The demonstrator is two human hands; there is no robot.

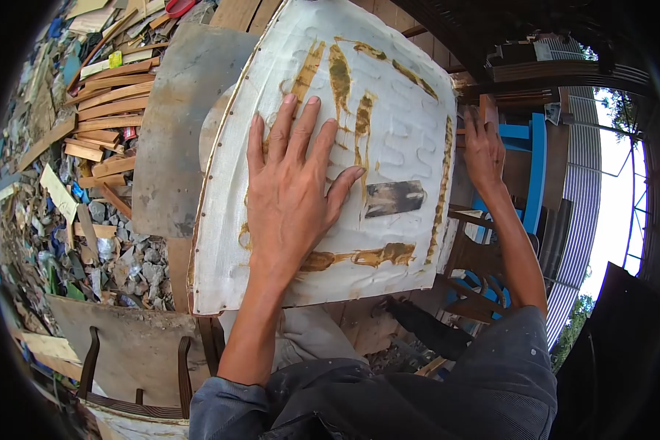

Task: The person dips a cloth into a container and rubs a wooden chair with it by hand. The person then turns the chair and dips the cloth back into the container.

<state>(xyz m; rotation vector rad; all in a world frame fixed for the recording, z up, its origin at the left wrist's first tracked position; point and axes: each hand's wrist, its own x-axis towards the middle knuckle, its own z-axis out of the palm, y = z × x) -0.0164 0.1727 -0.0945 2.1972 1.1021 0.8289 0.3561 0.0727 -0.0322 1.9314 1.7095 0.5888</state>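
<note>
If I lean harder on my left hand [290,183], the white fabric-covered panel [389,165] could tip or slide, since I can't see all of what bears it and my weight falls toward 9 o'clock of its middle. My fingers also lie over one of the brown streaks [363,117] (glue, by the look of it), so if that is wet I might smear it across the cloth. A slip toward 9 o'clock could scrape my palm on the small dark studs [207,176] along that edge.

The panel is directly under my left hand, which lies flat, palm down, fingers spread toward 12 o'clock. Most of its face stretches away toward 1, 2 and 3 o'clock, with a dark patch [394,199] at 3 o'clock, just beyond my thumb. My right hand [484,154] is past the panel's 3 o'clock edge, fingers toward 12, near a reddish-brown wooden piece [489,110]; whether it grips anything I cannot tell. Around 10 o'clock from my left hand lie a grey sheet [180,132] and, farther off, wood strips [114,103].
</note>
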